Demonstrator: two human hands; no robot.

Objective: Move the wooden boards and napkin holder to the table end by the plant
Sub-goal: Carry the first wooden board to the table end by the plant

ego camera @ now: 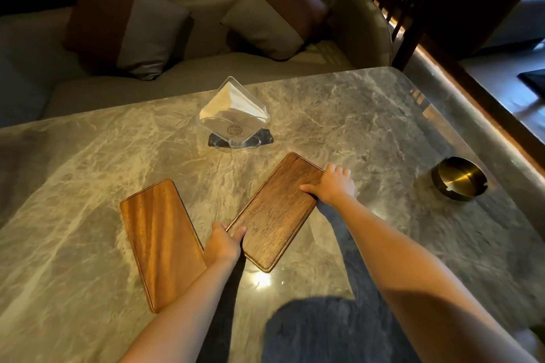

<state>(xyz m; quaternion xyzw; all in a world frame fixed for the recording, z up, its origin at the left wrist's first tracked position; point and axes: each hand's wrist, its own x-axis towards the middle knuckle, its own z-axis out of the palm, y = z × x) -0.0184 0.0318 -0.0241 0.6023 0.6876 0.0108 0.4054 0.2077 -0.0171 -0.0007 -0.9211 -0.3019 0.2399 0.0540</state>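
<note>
- Wood under both hands: darker wooden board (277, 212) was gripped at two opposite spots, lying diagonally on the marble table (368, 132).
- Left hand (223, 244) pinched the board's near-left edge, thumb on top, fingers tucked under or behind the rim; forearm reached up from bottom-left, crossing the near-right corner of the other board.
- Right hand (334, 184) clamped the far-right long edge near the far corner, thumb laid flat on the wood, fingers curled over the outside edge; arm stretched long from bottom-right.
- Cannot tell whether the board was lifted or flat on the table; a shadow showed along its right side.
- Lighter wooden board (160, 242) lay flat to the left, untouched by fingers, just beside the left hand, long axis running roughly near-to-far.
- Clear napkin holder (234, 115) stood upright past the boards, near the table's far edge, white napkins inside, well apart from both hands.
- Round brass-coloured ashtray (459, 178) sat right, near the right edge, apart from the right hand.
- Open marble left of the lighter board, between boards and holder, and between right hand and ashtray; far-right corner bare.
- Sofa (88, 88) ran beyond the far edge with cushions.
- Count: two boards, one napkin holder, one ashtray, two cushions (126, 20), two hands.
</note>
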